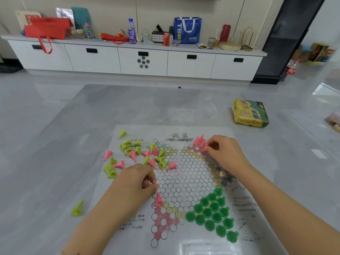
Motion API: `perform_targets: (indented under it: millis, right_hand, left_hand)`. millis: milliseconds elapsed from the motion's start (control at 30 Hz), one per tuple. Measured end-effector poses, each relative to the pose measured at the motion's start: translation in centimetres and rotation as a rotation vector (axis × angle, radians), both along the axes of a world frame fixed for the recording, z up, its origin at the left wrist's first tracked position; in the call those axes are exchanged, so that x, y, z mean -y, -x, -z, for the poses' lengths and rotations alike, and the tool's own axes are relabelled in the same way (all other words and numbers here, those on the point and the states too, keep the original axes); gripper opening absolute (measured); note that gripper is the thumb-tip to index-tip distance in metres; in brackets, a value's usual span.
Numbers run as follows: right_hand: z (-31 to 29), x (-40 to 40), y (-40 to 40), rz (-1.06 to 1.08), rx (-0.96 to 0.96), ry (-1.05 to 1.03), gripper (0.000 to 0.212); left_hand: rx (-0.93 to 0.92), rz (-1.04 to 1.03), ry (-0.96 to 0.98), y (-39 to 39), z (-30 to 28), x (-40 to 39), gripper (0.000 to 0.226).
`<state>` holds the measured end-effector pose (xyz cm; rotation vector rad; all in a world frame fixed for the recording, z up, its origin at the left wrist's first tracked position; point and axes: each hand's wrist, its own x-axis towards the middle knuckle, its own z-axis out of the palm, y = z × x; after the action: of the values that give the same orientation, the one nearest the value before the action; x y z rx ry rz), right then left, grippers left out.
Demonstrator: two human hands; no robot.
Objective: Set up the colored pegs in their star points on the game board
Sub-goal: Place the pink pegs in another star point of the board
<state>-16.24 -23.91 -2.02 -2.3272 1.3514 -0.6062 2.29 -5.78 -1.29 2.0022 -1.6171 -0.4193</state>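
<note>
The pink peg (pixel 203 147) in the right hand (pixel 223 153) stands roughly upright, pinched between thumb and fingertips just over the pink star point (pixel 196 148) at the far right of the game board (pixel 184 181), touching or just beside three pegs standing there. So that hand need only go down. The left hand (pixel 139 181), fingers curled on something small and pink, hovers just above another pink peg (pixel 158 200), while the loose heap (pixel 143 153) lies beyond it.
</note>
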Motion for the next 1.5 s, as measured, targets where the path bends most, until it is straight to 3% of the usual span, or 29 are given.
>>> perform_targets:
  millis: [333,433,467,533,633,967,1100,1200,1267,1500]
  right_hand:
    - [-0.1,-0.2,0.2,-0.011,-0.024,-0.004,0.009]
    - [-1.4,-1.8,0.6,0.081,0.044,0.11,0.009]
    - [-2.1,-3.0,0.4,0.043,0.065,0.16,0.005]
    - [-3.5,-6.3,-0.6,-0.241,-0.015,0.118,0.002]
    - [-3.7,-10.5,-3.1,-0.565,-0.23,-0.03,0.017]
    - [-2.2,-12.3,-6.2,-0.505,-0.363,-0.041,0.025]
    - [-4.7,-8.7,-4.2,-0.334,-0.131,-0.174,0.011]
    - [-6.9,-4.4,-2.2,-0.115,0.121,-0.149,0.007]
    - [-7.5,-2.1,-1.5,-0.052,0.186,-0.104,0.01]
    - [-4.8,0.3,-2.2,-0.127,-0.05,0.032,0.015]
  left_hand:
    - [-0.1,-0.051,-0.021,-0.1,0.0,-0.2,0.014]
    - [-0.143,-0.077,-0.048,-0.1,-0.1,-0.3,0.013]
    - [-0.144,-0.086,-0.048,0.0,-0.1,-0.3,0.014]
    - [-0.151,-0.104,-0.028,0.0,-0.2,-0.2,0.016]
    - [-0.157,-0.142,0.0,0.1,-0.2,-0.1,0.015]
    - [-0.14,-0.233,0.072,-0.3,-0.7,-0.4,0.017]
    - [-0.141,-0.243,0.072,-0.3,-1.0,-0.6,0.017]
    - [-0.136,-0.23,0.054,-0.2,-1.0,-0.6,0.017]
    - [-0.137,-0.216,0.039,-0.1,-1.0,-0.5,0.017]
    - [-0.146,-0.202,0.022,0.0,-0.8,-0.4,0.017]
